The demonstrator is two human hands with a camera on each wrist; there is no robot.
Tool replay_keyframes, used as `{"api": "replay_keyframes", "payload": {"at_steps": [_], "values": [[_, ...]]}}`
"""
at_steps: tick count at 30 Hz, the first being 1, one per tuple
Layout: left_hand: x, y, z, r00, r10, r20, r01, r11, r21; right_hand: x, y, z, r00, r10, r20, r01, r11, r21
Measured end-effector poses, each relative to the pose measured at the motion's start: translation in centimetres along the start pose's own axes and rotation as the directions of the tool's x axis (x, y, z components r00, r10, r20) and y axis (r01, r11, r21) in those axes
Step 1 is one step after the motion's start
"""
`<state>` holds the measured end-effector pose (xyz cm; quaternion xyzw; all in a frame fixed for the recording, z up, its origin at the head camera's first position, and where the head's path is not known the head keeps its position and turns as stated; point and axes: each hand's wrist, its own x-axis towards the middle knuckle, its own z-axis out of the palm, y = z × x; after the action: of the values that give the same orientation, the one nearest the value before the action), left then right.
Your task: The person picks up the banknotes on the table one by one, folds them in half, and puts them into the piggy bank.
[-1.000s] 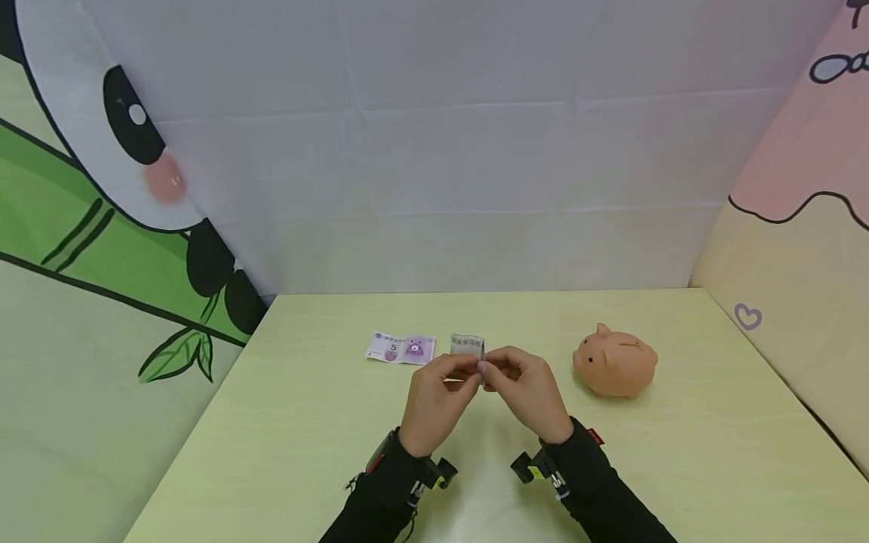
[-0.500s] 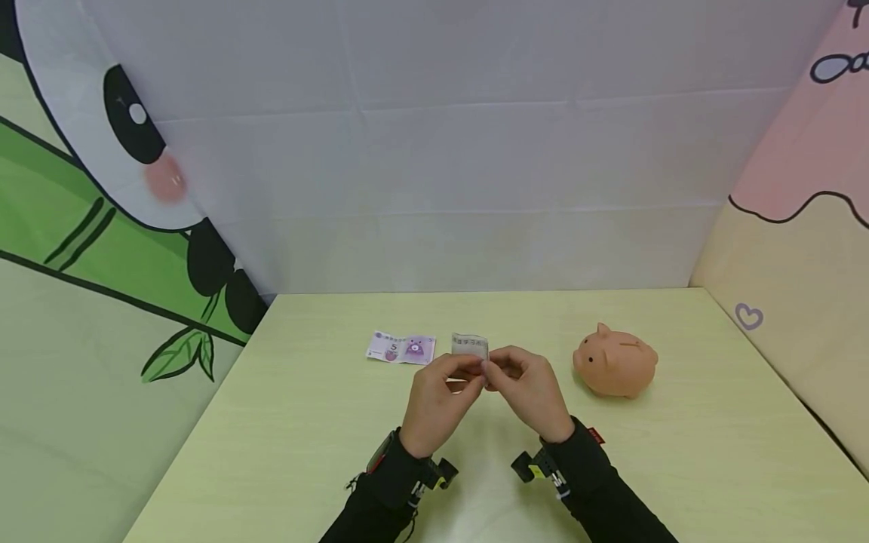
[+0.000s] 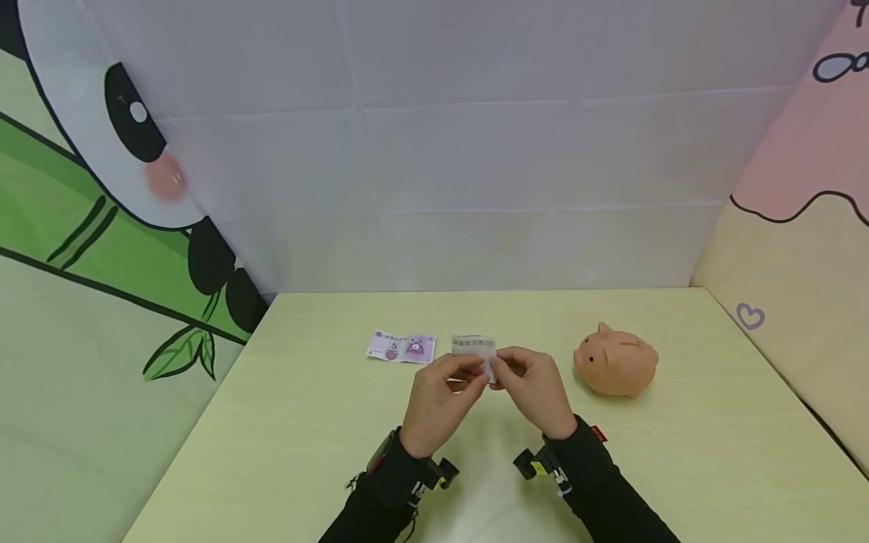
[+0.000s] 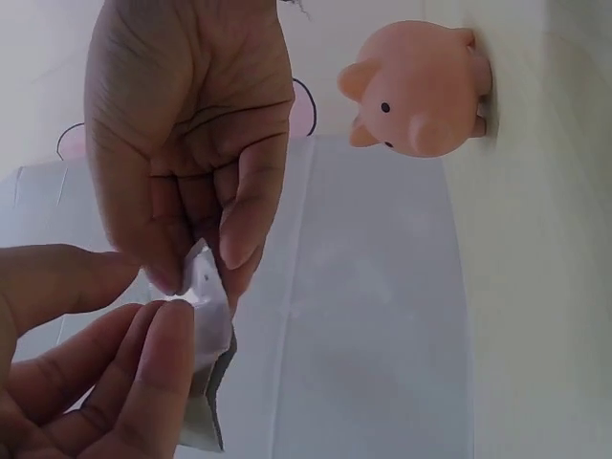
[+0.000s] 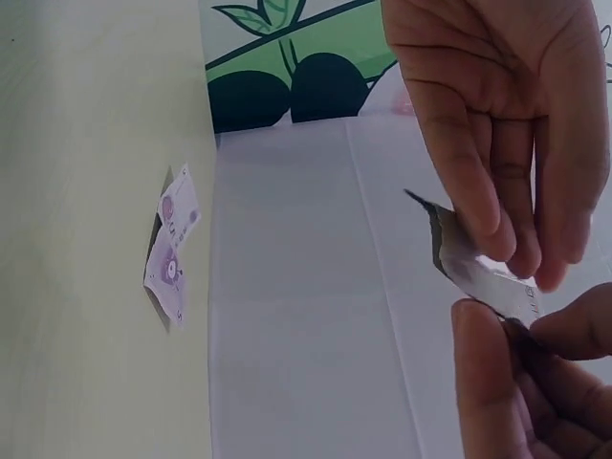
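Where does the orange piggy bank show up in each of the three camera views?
Head: piggy bank stands right of centre on the table, right of both hands.
Left wrist: piggy bank at top right, above the right hand.
Right wrist: not in view.
Shared landmark: the folded banknote pinched between both hands.

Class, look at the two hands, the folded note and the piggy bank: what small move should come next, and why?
Probably carry the folded note right toward the piggy bank. Both the left hand and right hand pinch it above the table, already folded small, and the slot on the pig's back stands apart from it.
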<state>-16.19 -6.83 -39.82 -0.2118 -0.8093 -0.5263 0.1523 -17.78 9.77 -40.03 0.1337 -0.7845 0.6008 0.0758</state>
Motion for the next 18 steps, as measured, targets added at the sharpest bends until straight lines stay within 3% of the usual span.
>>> {"api": "replay_keyframes", "payload": {"at_steps": [9, 13, 18], "values": [[0.1, 0.7, -1.1, 0.993, 0.045, -0.109, -0.043, 0.999, 0.017, 0.0, -0.3, -0.3, 0.999, 0.035, -0.015, -0.035, 0.999, -0.012], [0.3, 0.6, -1.5, 0.989, -0.013, -0.148, 0.016, 1.000, 0.018, 0.0, -0.4, -0.3, 0.999, 0.037, -0.017, -0.038, 0.999, -0.018], [0.5, 0.2, -1.5, 0.989, -0.093, -0.111, 0.090, 0.995, -0.040, -0.1, -0.3, -0.4, 0.999, 0.032, -0.019, -0.033, 0.999, -0.026]]}}
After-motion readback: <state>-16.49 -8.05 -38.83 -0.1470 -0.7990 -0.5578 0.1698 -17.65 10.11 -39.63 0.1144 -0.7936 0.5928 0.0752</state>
